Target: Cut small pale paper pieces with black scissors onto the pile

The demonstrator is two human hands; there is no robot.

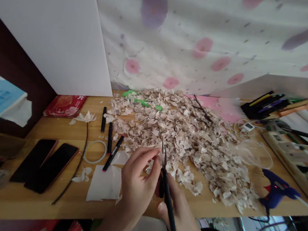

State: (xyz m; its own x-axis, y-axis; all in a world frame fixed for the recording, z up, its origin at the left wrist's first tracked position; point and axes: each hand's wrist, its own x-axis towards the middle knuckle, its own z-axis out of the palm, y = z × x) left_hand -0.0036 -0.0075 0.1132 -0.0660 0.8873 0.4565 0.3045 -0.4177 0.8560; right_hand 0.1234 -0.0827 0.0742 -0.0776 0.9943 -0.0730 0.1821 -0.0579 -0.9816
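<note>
My left hand [139,175] pinches a small pale paper scrap [155,148] between its fingertips. Right beside that scrap are the thin metal blades of black-handled scissors [166,199], held upright in my right hand [178,218]. A large heap of pale pinkish paper scraps [184,143] covers the middle of the wooden desk [39,199], just beyond my hands. A white paper sheet [104,183] lies left of my left hand. Several black markers, one of them [112,158], lie near it.
Two black phones [52,167] and a thin ring of tape [94,152] lie at the left, near a paper flower on a dark stem [85,117]. A blue glue gun [277,189] rests at the right. Pens [265,103] stand behind it, below a spotted cloth backdrop [204,33].
</note>
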